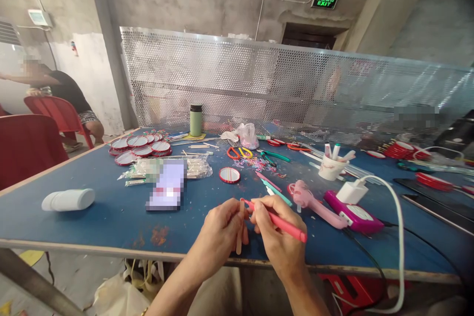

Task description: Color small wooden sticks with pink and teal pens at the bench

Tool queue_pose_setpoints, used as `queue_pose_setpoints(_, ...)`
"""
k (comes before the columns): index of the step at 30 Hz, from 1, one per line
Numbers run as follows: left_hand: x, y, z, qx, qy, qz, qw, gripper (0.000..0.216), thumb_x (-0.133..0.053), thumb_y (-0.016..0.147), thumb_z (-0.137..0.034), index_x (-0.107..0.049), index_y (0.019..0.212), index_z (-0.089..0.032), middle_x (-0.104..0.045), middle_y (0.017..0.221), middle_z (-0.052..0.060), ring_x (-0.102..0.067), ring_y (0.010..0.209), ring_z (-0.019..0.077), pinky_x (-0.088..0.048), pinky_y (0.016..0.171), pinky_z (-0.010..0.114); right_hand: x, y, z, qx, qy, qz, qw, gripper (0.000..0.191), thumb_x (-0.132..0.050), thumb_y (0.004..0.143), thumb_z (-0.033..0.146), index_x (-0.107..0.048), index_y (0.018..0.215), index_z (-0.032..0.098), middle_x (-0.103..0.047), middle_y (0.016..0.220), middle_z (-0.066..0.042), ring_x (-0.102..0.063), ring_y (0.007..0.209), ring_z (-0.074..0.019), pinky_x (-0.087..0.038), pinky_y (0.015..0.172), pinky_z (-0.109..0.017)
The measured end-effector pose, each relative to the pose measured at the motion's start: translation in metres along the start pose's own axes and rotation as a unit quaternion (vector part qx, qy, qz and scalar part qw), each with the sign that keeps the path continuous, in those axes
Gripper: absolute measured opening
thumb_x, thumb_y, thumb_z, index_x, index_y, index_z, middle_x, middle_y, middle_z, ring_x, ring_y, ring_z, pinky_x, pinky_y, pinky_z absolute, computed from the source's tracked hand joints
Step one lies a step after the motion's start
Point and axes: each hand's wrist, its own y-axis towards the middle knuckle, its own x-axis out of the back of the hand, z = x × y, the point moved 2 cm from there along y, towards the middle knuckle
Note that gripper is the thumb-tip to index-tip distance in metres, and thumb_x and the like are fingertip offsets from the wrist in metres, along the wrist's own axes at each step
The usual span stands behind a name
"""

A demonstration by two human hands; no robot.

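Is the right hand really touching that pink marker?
Touching. The head view shows the right hand gripping the pink marker, its barrel poking out on both sides of the grip.

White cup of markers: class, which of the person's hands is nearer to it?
Right. The right hand, holding a pink marker, is in front of the white cup and to its left; the left hand, holding a wooden stick, is farther left.

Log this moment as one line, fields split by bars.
Left hand: grips wooden stick | Right hand: holds pink pen, one end near stick's top | Nearby: red-rimmed disc, white cup
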Motion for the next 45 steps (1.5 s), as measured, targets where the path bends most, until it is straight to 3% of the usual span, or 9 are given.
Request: queue_pose_setpoints(45,-0.0002,0.0011,0.0034,-0.001,0.005,0.002,1.0,0.031,-0.044,0.097,-0.041,-0.047,0.074,-0.02,-0.056,0.055,-0.003,-0.047,0.044,0.0083,-0.034,0.047,0.019,-0.0003,-0.0004,0.0003,0.01,-0.004,0.0,1.0,0.022,-0.053,0.095,0.026,-0.06,0.075,0.02,-0.062,0.059,0.004,-0.058,0.047,-0.0104,-0.045,0.048,-0.021)
